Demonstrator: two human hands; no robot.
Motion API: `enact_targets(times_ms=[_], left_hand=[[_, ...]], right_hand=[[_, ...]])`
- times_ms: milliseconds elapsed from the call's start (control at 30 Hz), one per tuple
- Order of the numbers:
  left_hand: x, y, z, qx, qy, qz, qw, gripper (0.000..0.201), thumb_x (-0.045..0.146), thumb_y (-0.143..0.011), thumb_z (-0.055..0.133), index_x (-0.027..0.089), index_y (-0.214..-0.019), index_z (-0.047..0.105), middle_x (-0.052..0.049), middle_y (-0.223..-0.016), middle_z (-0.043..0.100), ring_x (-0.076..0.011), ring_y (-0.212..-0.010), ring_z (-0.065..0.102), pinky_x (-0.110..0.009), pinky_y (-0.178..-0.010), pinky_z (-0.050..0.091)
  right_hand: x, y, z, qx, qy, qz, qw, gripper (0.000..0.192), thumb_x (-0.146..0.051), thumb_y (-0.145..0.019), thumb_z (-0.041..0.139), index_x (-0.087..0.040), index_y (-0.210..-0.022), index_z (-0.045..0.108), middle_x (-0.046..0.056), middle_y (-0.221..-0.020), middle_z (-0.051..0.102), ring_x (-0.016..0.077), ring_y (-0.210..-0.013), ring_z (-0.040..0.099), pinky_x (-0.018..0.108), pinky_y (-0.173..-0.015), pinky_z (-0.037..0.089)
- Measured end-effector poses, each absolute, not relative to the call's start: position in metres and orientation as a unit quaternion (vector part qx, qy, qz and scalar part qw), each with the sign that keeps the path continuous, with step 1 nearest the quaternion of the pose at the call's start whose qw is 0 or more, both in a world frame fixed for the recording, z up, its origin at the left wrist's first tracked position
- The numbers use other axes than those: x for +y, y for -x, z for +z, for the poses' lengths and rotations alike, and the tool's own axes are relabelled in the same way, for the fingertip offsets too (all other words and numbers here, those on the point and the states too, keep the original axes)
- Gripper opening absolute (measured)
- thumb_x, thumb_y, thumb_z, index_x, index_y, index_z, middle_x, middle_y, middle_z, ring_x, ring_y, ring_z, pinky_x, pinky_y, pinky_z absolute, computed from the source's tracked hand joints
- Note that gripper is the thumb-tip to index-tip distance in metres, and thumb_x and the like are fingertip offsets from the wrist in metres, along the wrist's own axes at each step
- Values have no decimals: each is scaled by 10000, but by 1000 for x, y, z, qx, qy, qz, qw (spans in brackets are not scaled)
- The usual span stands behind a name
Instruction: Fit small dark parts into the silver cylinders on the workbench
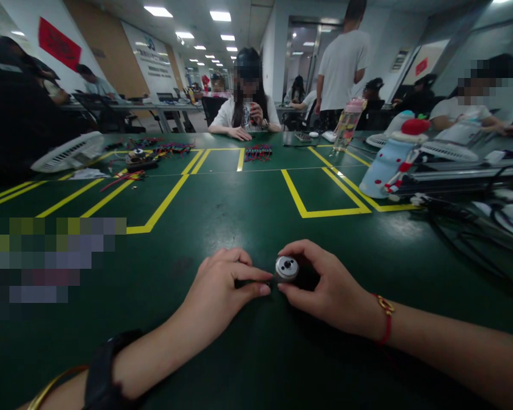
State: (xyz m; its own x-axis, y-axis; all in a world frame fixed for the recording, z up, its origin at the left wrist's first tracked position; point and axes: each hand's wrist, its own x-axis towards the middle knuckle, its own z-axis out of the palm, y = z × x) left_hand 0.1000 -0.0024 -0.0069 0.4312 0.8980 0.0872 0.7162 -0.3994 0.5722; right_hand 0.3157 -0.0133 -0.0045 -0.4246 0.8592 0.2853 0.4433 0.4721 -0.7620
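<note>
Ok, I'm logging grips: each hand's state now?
Left hand: nearly pinched; cannot tell if holding anything.
Right hand: closed, holding small silver metal cylinder.

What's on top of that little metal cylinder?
Dark holes, one in the middle. The right hand holds the metal cylinder; its underside is hidden, the holes' insides too dark to see.

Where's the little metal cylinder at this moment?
In the head view, the metal cylinder is just right of centre, below mid-height, between the thumb and fingers of the right hand, with the left hand close beside it.
</note>
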Motion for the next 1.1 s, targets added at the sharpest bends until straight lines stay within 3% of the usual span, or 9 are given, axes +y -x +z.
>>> enact_targets(times_ms=[133,267,400,533,600,700,833,933,1100], left_hand=[[-2,-82,9,516,-764,230,311,258,422,-832,667,375,-1079,726,12,-911,618,-181,-827,572,-289,-725,409],[4,-37,19,606,-686,275,294,336,532,-874,549,309,-1051,728,6,-961,639,-191,-852,576,-283,-741,401],[13,5,8,692,-562,333,306,459,611,-836,540,259,-1085,697,45,-684,519,-159,-663,480,-260,-613,341],[19,18,-6,676,-541,376,331,484,617,-832,537,229,-1081,685,59,-657,450,-146,-642,442,-257,-608,341],[20,17,-9,680,-545,367,326,486,624,-816,559,233,-1069,696,50,-680,482,-158,-676,463,-263,-630,349],[20,14,-10,688,-550,355,313,493,637,-798,574,239,-1058,707,32,-735,539,-176,-715,488,-272,-646,350],[16,11,-5,692,-560,344,300,496,637,-811,554,236,-1060,705,37,-721,529,-174,-702,486,-266,-639,342],[10,6,5,690,-580,324,288,483,618,-833,535,226,-1063,699,33,-737,543,-178,-723,494,-259,-643,343],[5,-3,17,699,-599,282,270,484,617,-857,484,219,-1029,698,31,-703,531,-185,-699,510,-265,-623,354]], right_hand=[[-6,-333,6,-754,451,305,368,384,-330,-777,670,-219,-1117,531,28,-1041,645,120,-896,641,263,-796,544],[15,-399,12,-687,593,181,379,479,-452,-736,691,-200,-1116,546,78,-1043,652,177,-872,647,324,-767,542],[37,-483,5,-608,716,18,342,501,-513,-692,681,-220,-1081,562,72,-990,652,209,-816,630,372,-739,515],[46,-522,-2,-572,758,-40,311,483,-535,-714,627,-198,-1055,569,98,-974,636,253,-845,625,425,-750,502],[46,-516,-2,-577,756,-116,287,582,-557,-712,626,-159,-1132,560,148,-1074,617,304,-980,601,469,-831,481],[36,-476,2,-638,687,-222,268,699,-564,-704,653,-135,-1244,534,185,-1297,522,362,-1256,434,541,-1040,321],[12,-386,8,-836,505,-44,208,444,-527,-835,566,-262,-1189,614,73,-1354,513,260,-1251,450,481,-1031,337],[-1,-329,9,-885,419,104,174,442,-569,-816,585,-331,-1184,639,33,-1364,511,250,-1246,442,482,-1007,342],[2,-314,11,-886,390,150,200,203,-416,-870,574,-281,-928,715,32,-1145,632,207,-1102,527,447,-953,362]])
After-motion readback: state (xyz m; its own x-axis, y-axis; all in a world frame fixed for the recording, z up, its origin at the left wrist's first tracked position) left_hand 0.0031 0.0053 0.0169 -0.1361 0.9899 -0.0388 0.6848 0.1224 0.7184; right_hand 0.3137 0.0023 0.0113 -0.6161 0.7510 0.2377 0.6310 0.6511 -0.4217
